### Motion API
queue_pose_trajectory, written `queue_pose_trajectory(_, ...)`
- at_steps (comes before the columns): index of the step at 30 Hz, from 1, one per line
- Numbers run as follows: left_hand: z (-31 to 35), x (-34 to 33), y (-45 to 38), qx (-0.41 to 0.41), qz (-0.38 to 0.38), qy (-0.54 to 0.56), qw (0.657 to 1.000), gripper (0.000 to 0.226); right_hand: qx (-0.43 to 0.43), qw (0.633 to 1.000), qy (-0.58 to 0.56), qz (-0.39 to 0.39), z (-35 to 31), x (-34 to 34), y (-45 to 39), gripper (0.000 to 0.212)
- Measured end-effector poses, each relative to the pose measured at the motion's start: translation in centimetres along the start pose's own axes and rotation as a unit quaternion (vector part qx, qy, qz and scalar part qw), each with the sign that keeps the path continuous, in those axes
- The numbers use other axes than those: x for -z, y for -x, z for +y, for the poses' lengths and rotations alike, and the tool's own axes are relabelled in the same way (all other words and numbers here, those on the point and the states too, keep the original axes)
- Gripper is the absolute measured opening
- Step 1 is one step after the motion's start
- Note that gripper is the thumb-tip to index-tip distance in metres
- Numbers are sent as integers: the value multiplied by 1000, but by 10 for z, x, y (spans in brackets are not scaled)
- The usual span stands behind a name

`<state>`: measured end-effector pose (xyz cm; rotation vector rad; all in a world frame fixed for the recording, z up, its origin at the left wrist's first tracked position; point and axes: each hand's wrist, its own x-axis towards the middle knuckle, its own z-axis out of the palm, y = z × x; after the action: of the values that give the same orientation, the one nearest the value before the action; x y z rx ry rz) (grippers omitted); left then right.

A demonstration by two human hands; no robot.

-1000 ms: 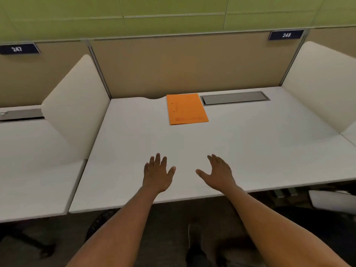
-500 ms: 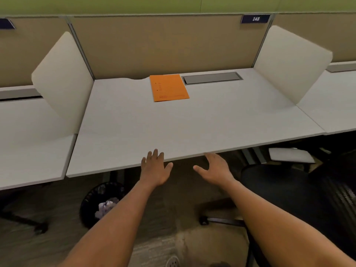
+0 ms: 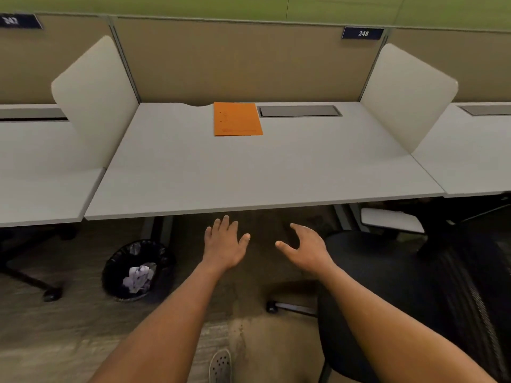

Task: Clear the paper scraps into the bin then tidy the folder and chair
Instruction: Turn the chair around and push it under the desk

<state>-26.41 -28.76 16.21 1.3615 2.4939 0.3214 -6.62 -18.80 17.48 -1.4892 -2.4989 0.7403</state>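
An orange folder [image 3: 236, 119] lies flat at the back of the white desk [image 3: 249, 175], beside a grey cable flap [image 3: 300, 111]. A black bin [image 3: 138, 269] stands on the floor under the desk's left side, with crumpled paper scraps [image 3: 139, 277] inside it. A black office chair [image 3: 387, 286] stands at the right, its seat in front of the desk. My left hand [image 3: 225, 244] and my right hand [image 3: 307, 248] hover empty below the desk's front edge, fingers spread. The right hand is just left of the chair seat.
White divider panels [image 3: 96, 92] [image 3: 406, 89] stand at both sides of the desk, with neighbouring desks beyond. Another chair's base [image 3: 33, 280] is on the floor at the left. A white armrest [image 3: 391, 219] shows under the desk at the right. My shoe [image 3: 220, 366] is at the bottom.
I have stepped back from the desk, so both empty hands moved from over the desktop to below its front edge. The bin and chair came into view.
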Motion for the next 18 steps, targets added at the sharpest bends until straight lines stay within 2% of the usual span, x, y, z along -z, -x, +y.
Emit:
queue_pose_trajectory(5, 47, -29, 56, 29, 8, 22, 999, 59, 48, 999, 1, -6, 52, 26, 38, 81)
queue_pose_trajectory(8, 76, -39, 87, 18, -13, 25, 999, 56, 62, 998, 16, -9, 70, 44, 56, 81)
queue_pose_trajectory(18, 151, -8, 137, -28, 46, 26, 998, 58, 92, 995, 24, 32, 84, 97, 115, 77)
